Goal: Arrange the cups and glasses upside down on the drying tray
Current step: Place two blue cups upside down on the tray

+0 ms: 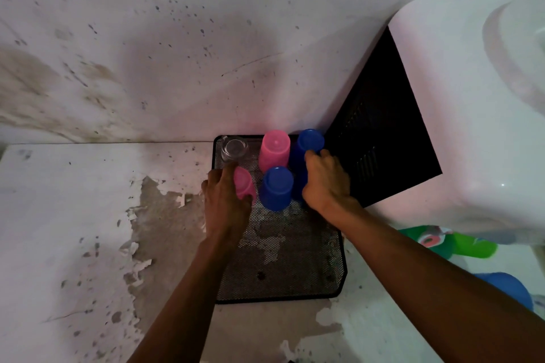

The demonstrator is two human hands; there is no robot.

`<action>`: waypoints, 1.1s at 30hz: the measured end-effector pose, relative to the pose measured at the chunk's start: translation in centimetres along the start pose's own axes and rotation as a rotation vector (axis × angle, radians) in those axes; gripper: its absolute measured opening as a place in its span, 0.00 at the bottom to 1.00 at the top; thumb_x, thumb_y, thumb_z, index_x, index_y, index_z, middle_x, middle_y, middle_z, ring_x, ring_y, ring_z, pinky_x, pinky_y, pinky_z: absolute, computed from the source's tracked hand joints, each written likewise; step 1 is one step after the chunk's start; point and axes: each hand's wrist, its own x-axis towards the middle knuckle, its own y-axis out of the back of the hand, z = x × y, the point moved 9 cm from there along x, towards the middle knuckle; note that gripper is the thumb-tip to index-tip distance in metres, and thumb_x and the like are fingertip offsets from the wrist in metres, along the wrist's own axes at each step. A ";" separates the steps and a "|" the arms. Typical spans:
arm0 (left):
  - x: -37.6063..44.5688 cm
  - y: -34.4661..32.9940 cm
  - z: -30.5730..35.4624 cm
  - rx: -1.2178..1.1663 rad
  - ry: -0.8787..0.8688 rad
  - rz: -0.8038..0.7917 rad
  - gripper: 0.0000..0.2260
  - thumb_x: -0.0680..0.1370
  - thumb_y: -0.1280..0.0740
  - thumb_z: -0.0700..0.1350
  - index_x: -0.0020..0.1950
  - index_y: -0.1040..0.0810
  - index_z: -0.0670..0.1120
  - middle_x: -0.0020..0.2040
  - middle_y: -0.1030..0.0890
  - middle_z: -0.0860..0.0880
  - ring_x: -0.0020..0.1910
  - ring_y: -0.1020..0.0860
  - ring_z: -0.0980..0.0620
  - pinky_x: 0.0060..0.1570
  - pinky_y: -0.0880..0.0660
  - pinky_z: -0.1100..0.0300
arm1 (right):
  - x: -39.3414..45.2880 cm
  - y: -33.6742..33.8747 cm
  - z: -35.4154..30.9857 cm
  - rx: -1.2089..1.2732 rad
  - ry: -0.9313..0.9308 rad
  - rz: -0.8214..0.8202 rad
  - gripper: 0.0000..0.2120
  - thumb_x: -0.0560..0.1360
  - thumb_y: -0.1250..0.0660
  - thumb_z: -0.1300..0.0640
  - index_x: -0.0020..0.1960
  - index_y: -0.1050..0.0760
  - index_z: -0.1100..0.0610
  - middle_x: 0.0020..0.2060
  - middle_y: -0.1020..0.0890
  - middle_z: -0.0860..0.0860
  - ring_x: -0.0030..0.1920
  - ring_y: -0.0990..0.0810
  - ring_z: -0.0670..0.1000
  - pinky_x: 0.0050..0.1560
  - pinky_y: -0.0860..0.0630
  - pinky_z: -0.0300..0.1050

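Note:
A black mesh drying tray (295, 268) lies on the counter against the wall. Several cups stand upside down at its far end. A clear glass (234, 150) is at the back left, a pink cup (275, 151) at the back middle, a blue cup (308, 144) at the back right. In front stand a second pink cup (244, 184) and a second blue cup (277, 188). My left hand (224, 200) grips the front pink cup. My right hand (326, 183) is wrapped around the back right blue cup.
A white plastic basin or tub (472, 115) sits to the right, with a dark slotted panel (380, 132) beside the tray. Green and blue plastic items (460, 244) lie at the lower right. The counter (88, 230) has peeling paint; a stained wall rises behind.

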 end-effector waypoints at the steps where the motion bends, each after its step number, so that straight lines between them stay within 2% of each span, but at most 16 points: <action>1: 0.0 0.0 0.0 -0.001 -0.003 -0.002 0.36 0.68 0.26 0.37 0.73 0.36 0.50 0.66 0.30 0.42 0.64 0.33 0.43 0.59 0.31 0.51 | 0.2 -0.1 0.0 0.015 0.002 0.002 0.19 0.71 0.34 0.69 0.59 0.30 0.59 0.59 0.26 0.60 0.57 0.25 0.61 0.49 0.25 0.53; 5: 0.1 0.0 -0.2 -0.006 -0.016 -0.007 0.38 0.68 0.25 0.38 0.74 0.37 0.49 0.66 0.30 0.42 0.64 0.33 0.43 0.59 0.31 0.50 | 0.2 -0.6 0.2 0.070 0.001 0.005 0.24 0.70 0.33 0.69 0.64 0.33 0.60 0.60 0.28 0.61 0.56 0.24 0.61 0.51 0.21 0.55; 13: -0.6 0.4 0.1 0.016 -0.038 -0.004 0.43 0.65 0.22 0.41 0.75 0.41 0.48 0.67 0.32 0.40 0.65 0.33 0.41 0.59 0.32 0.49 | -1.0 0.1 0.7 0.134 -0.008 0.025 0.32 0.66 0.29 0.68 0.66 0.36 0.56 0.61 0.30 0.61 0.57 0.25 0.62 0.51 0.21 0.54; 17: -1.7 1.3 0.9 0.039 -0.061 0.035 0.46 0.63 0.21 0.42 0.76 0.42 0.47 0.69 0.37 0.38 0.67 0.37 0.39 0.61 0.33 0.45 | -2.8 1.5 0.8 0.118 -0.013 0.047 0.41 0.66 0.28 0.69 0.72 0.43 0.53 0.65 0.36 0.61 0.64 0.31 0.62 0.53 0.22 0.55; 20: -3.1 2.2 2.3 0.016 -0.130 0.097 0.46 0.62 0.21 0.44 0.75 0.40 0.46 0.72 0.40 0.38 0.69 0.40 0.39 0.62 0.35 0.46 | -5.1 2.2 0.8 0.107 -0.010 0.023 0.44 0.66 0.27 0.67 0.75 0.47 0.52 0.71 0.42 0.61 0.74 0.43 0.64 0.60 0.24 0.57; 22: -4.3 2.9 3.6 -0.021 -0.209 0.166 0.42 0.62 0.22 0.43 0.73 0.37 0.43 0.71 0.38 0.38 0.69 0.38 0.39 0.61 0.36 0.51 | -6.9 2.7 0.6 0.076 0.018 0.048 0.43 0.67 0.26 0.63 0.74 0.45 0.52 0.73 0.44 0.60 0.76 0.48 0.62 0.63 0.28 0.57; 25: -7.5 3.9 6.0 -0.090 -0.330 0.300 0.32 0.65 0.24 0.38 0.67 0.30 0.39 0.66 0.30 0.38 0.65 0.31 0.42 0.58 0.33 0.58 | -10.3 3.4 0.6 0.147 0.122 0.141 0.38 0.68 0.26 0.57 0.73 0.40 0.54 0.73 0.40 0.58 0.77 0.49 0.61 0.68 0.33 0.55; 28: -11.3 3.4 8.4 -0.173 -0.450 0.320 0.19 0.69 0.28 0.34 0.58 0.25 0.37 0.54 0.23 0.40 0.50 0.23 0.47 0.46 0.23 0.57 | -14.0 3.5 2.5 0.294 0.171 0.184 0.33 0.69 0.27 0.56 0.71 0.35 0.54 0.71 0.36 0.55 0.75 0.42 0.57 0.66 0.30 0.53; 30: -13.4 2.1 9.5 -0.207 -0.503 0.274 0.12 0.70 0.29 0.32 0.52 0.23 0.39 0.46 0.21 0.43 0.41 0.25 0.54 0.41 0.25 0.65 | -16.4 3.1 4.2 0.352 0.184 0.193 0.29 0.68 0.27 0.57 0.68 0.32 0.54 0.67 0.32 0.53 0.71 0.34 0.54 0.64 0.26 0.50; 33: -16.9 -0.1 11.6 -0.200 -0.601 0.210 0.06 0.71 0.31 0.33 0.47 0.21 0.38 0.39 0.21 0.45 0.36 0.29 0.59 0.39 0.32 0.74 | -20.0 2.5 8.0 0.421 0.120 0.225 0.25 0.68 0.28 0.57 0.64 0.29 0.54 0.63 0.29 0.51 0.64 0.28 0.52 0.61 0.24 0.49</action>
